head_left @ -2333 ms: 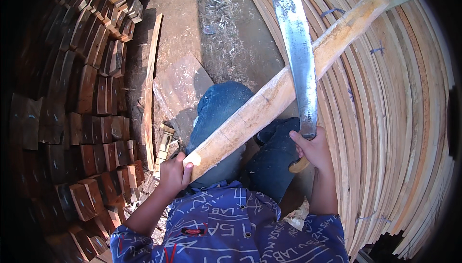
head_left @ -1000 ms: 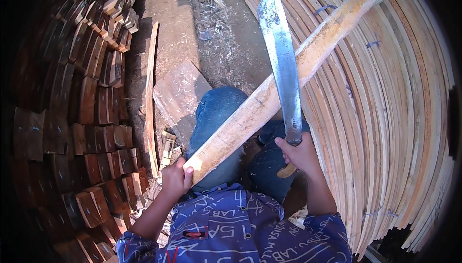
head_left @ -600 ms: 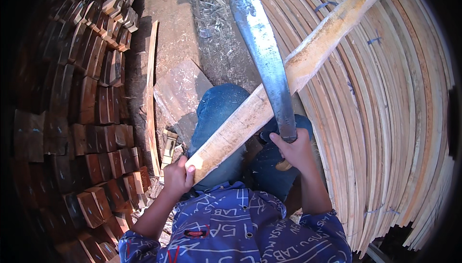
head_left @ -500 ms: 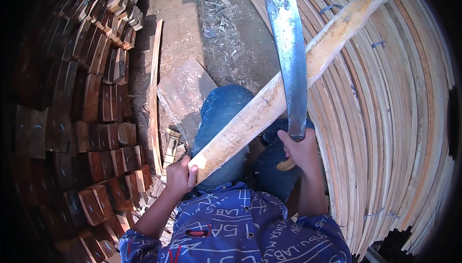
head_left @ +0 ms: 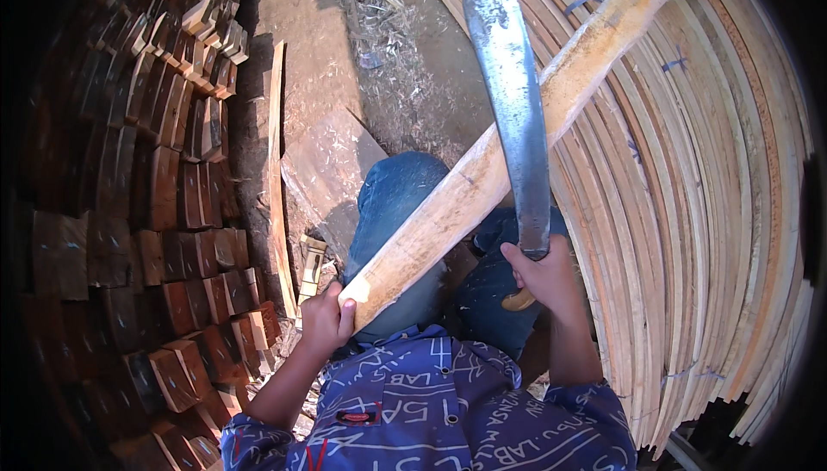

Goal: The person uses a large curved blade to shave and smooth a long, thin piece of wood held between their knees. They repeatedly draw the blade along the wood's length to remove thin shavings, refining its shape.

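Observation:
A long pale wooden plank (head_left: 448, 200) with a rough, scraped face runs slantwise from my lap up to the far right. Its near end is in my left hand (head_left: 327, 314), closed round it with the thumb on top. My right hand (head_left: 544, 270) grips the wooden handle of a machete (head_left: 519, 114), and the handle's curved butt shows below the fingers. The broad steel blade points away from me and crosses in front of the plank. Whether blade and wood touch, I cannot tell.
Stacked dark wood blocks (head_left: 168, 182) rise along the left. Long thin wooden strips (head_left: 672, 204), some tied with blue bands, lie bundled on the right. A narrow strip (head_left: 276, 170) and a flat board (head_left: 332, 157) lie on the ground ahead, near scattered shavings (head_left: 405, 66).
The machete's tip has swung slightly left, and my right hand has moved a little down and right. My left hand keeps its hold on the plank, which has barely shifted.

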### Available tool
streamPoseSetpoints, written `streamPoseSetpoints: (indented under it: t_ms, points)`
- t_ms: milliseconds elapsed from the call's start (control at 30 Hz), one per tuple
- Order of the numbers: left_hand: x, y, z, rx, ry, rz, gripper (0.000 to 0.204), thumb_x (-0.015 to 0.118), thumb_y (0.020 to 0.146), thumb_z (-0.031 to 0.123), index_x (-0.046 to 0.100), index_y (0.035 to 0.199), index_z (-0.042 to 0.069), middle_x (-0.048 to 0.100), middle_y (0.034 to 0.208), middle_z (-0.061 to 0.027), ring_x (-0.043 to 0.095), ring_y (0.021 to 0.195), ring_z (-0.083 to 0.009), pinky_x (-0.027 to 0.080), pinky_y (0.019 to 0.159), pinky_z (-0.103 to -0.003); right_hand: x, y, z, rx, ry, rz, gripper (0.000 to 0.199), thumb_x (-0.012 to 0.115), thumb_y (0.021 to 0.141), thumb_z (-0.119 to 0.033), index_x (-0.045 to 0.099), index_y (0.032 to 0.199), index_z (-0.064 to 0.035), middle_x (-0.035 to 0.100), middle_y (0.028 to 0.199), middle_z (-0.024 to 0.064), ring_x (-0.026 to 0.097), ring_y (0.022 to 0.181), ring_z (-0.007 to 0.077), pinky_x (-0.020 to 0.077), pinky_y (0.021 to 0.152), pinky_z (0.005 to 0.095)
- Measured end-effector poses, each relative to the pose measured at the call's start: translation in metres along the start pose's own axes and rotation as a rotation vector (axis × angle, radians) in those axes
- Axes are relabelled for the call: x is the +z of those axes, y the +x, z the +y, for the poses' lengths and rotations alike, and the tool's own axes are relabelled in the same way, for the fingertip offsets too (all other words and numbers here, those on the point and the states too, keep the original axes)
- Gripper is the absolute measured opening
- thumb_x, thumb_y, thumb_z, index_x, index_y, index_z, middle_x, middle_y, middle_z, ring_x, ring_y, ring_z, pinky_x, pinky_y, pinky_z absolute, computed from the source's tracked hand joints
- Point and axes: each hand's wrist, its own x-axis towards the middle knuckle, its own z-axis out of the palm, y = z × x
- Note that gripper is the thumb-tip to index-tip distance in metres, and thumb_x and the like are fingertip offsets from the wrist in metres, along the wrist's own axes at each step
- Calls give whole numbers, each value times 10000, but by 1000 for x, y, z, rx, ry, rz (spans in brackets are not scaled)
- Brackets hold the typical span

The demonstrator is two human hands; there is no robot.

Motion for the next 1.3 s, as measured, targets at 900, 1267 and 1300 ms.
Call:
streamPoseSetpoints:
  t_ms: [900, 1267, 1300]
  points:
    - [-7, 4, 2, 24, 63, -14, 319, 514, 933, 282, 532, 996, -30, 548, 583, -208, 589, 525, -415, 464, 521, -482, -13, 5, 0, -142, -118, 38, 204, 766, 844, -154, 653, 791, 8, 595, 587, 36, 561, 481, 89, 415, 434, 265]
    - [-6, 6, 1, 52, 78, -5, 311, 516, 932, 270, 513, 1015, -30, 543, 577, -201, 584, 521, -419, 462, 519, -482, -14, 2, -1, -14, -83, -74, 250, 768, 856, -163, 570, 808, -17, 549, 553, 20, 537, 461, 85, 420, 422, 255]
    - [-6, 2, -1, 58, 83, -11, 311, 515, 932, 269, 512, 1014, -31, 541, 575, -200, 582, 520, -420, 461, 518, -483, -17, 2, 0, 19, -86, -111, 251, 769, 855, -164, 570, 813, -16, 551, 555, 21, 539, 463, 85, 421, 423, 255]
